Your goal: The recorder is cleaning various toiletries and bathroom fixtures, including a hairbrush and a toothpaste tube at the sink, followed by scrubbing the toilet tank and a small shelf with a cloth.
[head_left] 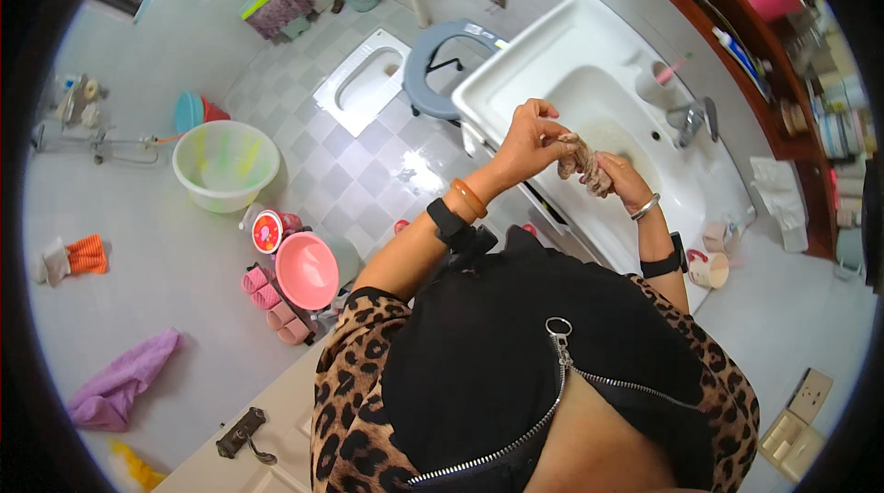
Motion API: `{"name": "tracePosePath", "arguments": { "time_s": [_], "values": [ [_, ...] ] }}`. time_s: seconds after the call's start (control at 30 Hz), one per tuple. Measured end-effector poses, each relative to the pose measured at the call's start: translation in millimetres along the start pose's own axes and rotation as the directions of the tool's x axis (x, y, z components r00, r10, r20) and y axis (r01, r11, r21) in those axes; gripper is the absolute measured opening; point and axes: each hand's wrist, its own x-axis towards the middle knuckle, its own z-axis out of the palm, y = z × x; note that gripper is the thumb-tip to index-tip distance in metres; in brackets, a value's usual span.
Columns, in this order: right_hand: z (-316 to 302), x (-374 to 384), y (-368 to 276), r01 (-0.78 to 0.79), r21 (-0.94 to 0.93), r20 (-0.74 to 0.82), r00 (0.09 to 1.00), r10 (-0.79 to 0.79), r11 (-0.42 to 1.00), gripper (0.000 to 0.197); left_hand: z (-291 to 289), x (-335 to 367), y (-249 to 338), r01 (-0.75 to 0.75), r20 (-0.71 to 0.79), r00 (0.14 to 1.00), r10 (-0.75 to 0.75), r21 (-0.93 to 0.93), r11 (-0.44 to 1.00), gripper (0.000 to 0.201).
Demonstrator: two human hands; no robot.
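Note:
A crumpled, beige-brown, wet-looking cloth (582,164) is bunched between my two hands, above the near left part of a white washbasin (589,33). My left hand (532,145) pinches its left end between thumb and fingers. Closed round the right end is my right hand (626,185). What kind of cloth it is does not show. Some water seems to lie in the bowl below, partly hidden by the hands.
At the basin's far side stands a metal faucet (691,120), with a white cup (656,81) holding a toothbrush beside it. Another cup (707,268) sits near my right forearm. Left of the basin are a grey commode seat (428,79) and a squat toilet (364,79).

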Motion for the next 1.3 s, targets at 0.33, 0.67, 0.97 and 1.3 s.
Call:
{"name": "tracePosePath", "arguments": {
  "time_s": [0.33,0.67,0.97,1.3],
  "values": [
    [238,138,-42,0.340,-0.321,0.250,0.931,-0.267,0.884,0.027,-207,-85,-47,0.263,-0.198,0.923,-0.330,-0.300,0.917,0.018],
    [412,188,-134,0.292,-0.009,0.591,0.773,-0.230,0.956,0.029,-370,-122,-74,0.450,-0.074,0.808,-0.585,-0.564,0.693,0.022],
    [437,296,-180,0.315,0.016,0.509,0.815,-0.279,0.949,0.013,-463,-98,-125,0.701,0.043,0.674,-0.737,-0.351,0.621,0.027],
    [440,401,-273,0.169,0.035,0.746,0.652,-0.138,0.985,0.036,-535,-44,-227,0.469,-0.250,0.870,-0.424,0.160,0.869,0.019]
  ]
}}
